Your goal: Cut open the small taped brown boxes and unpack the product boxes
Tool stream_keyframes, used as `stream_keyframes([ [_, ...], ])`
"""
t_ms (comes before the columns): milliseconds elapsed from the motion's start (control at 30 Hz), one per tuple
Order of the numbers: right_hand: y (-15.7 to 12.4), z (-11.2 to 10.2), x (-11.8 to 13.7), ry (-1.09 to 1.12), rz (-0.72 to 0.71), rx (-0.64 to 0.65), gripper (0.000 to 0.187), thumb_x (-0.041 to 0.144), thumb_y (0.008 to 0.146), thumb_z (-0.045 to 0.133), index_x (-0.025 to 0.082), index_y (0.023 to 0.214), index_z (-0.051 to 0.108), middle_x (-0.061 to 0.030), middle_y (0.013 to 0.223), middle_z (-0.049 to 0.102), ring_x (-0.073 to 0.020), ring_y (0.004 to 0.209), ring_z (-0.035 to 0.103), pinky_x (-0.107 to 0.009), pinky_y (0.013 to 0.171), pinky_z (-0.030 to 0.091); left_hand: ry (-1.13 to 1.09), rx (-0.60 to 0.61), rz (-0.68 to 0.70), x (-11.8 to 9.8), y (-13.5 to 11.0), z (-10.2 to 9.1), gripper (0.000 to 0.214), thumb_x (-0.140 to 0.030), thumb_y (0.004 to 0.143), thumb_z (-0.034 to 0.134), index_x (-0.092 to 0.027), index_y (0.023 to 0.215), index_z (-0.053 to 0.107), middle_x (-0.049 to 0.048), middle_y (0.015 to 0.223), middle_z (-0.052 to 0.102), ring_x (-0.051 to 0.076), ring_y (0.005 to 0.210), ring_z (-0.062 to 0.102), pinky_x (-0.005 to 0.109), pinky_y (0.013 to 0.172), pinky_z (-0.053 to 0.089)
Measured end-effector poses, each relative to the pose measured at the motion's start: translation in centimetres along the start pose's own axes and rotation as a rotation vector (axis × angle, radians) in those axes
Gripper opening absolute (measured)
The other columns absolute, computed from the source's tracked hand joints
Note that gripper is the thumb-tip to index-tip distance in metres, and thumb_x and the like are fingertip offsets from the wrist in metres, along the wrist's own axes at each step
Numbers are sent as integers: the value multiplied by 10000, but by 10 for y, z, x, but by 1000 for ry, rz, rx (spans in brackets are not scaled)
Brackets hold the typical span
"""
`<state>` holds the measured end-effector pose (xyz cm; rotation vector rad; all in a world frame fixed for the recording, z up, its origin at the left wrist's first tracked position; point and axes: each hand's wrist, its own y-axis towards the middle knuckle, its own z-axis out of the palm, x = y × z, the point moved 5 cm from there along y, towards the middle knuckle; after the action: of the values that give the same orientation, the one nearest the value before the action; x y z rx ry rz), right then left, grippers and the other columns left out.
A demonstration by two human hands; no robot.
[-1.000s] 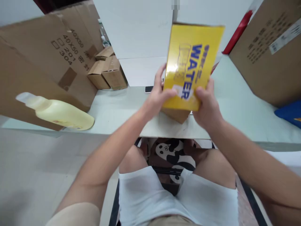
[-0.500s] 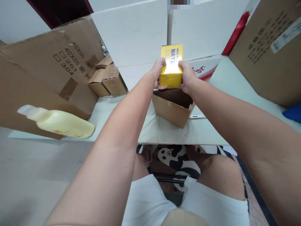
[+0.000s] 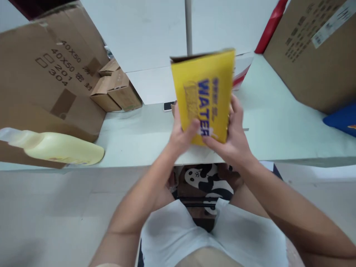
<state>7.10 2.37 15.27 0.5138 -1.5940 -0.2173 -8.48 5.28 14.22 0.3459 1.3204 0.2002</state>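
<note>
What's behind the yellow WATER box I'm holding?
Past the yellow box, white panels and a red stripe show; a brown cardboard edge peeks out by your left hand. The rest is covered.

Soft, even light fills the frame. The yellow box [image 3: 205, 92] mid-frame is blurred; faint shadow dims the floor [image 3: 63, 211], lower left.

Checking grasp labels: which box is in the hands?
The yellow WATER box, held between left hand and right hand; the cardboard boxes around it are brown.
</note>
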Motion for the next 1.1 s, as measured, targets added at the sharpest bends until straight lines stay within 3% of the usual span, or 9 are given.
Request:
stream_keyframes([
  [133, -76, -39, -21, 248, 314, -295, 728, 518, 670, 816, 500, 1335, 521, 4, 1414, 615, -332, 1267, 653, -534, 979, 636, -113, 170, -85, 29, -73, 22, 716, -678, 889, 601, -378, 1498, 372, 87, 1573, 485, 299, 1388, 538, 386, 947, 584],
  [233, -122, -82, -33, 273, 667, -608, 422, 625, 686, 677, 431, 1060, 699, -32, 1338, 674, -375, 1269, 651, -573, 944, 630, -291, 218, -190, 57, -110, 23, 563, -585, 944, 545, -384, 1447, 391, 72, 1346, 650, 223, 1162, 654, 266, 738, 563],
  [300, -129, -109, -31, 218, 707, -739, 296, 579, 734, 636, 426, 974, 719, -26, 1340, 678, -342, 1370, 585, -552, 993, 607, -193, 311, -308, 78, -124, 29, 427, -488, 931, 567, -272, 1297, 538, 78, 1131, 704, 188, 984, 666, 239, 692, 515],
  [400, -101, -139, -33, 221, 545, -692, 249, 504, 789, 618, 403, 990, 726, -28, 1358, 670, -289, 1416, 551, -500, 1008, 593, 138, 657, -368, 101, -132, 54, 189, -314, 843, 622, -166, 954, 661, 47, 876, 679, 137, 791, 602, 234, 688, 447],
  [467, -72, -159, -48, 247, 457, -658, 268, 455, 767, 630, 360, 996, 731, -38, 1353, 672, -281, 1366, 591, -458, 954, 609, 263, 887, -321, 112, -132, 72, 97, -251, 808, 616, -162, 769, 626, -3, 730, 611, 98, 678, 525, 230, 650, 383],
  [533, -44, -183, -73, 283, 449, -687, 305, 405, 726, 622, 309, 996, 729, -59, 1337, 678, -288, 1293, 633, -435, 885, 621, 326, 999, -313, 124, -129, 81, 164, -240, 803, 609, -166, 668, 554, -33, 652, 548, 78, 625, 469, 233, 622, 333],
  [733, 40, -235, -156, 336, 631, -807, 396, 319, 744, 540, 258, 1113, 669, -78, 1303, 686, -277, 1116, 675, -415, 766, 592, 370, 1071, -478, 152, -126, 90, 305, -345, 816, 649, -184, 623, 476, -68, 553, 421, 71, 551, 377, 236, 574, 287],
  [933, 108, -244, -208, 185, 767, -755, 342, 326, 830, 480, 272, 1137, 619, -68, 1170, 717, -243, 1026, 691, -452, 889, 558, 335, 1163, -572, 159, -119, 103, 364, -472, 810, 674, -202, 644, 495, -69, 565, 453, 86, 572, 382, 247, 586, 291],
  [1100, 133, -256, -227, -7, 900, -766, 216, 327, 923, 517, 255, 1112, 591, -54, 1119, 696, -181, 953, 666, -425, 943, 509, 295, 1119, -667, 164, -107, 94, 384, -502, 797, 671, -206, 634, 489, -64, 565, 453, 95, 577, 383, 257, 587, 286],
])
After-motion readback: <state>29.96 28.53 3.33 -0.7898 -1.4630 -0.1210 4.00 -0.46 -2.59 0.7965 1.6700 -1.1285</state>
